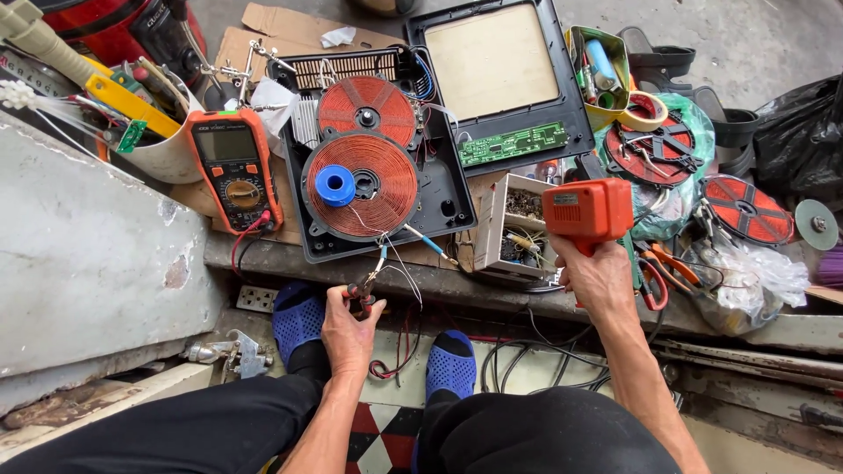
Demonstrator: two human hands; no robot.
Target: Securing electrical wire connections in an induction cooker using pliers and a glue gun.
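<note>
I am looking down at a makeshift electronics repair workshop, set up low on a rough concrete ledge beside the floor. Along the ledge's edge lie an opened induction cooker base with bare copper coils, an orange multimeter and a loose green circuit board. Toward its right end I see more coils, pliers and a small box of parts.

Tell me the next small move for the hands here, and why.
Probably bring the orange soldering gun in the right hand down to the wire ends that the left hand grips with pliers. The gun is raised well to the side of the wires.
</note>
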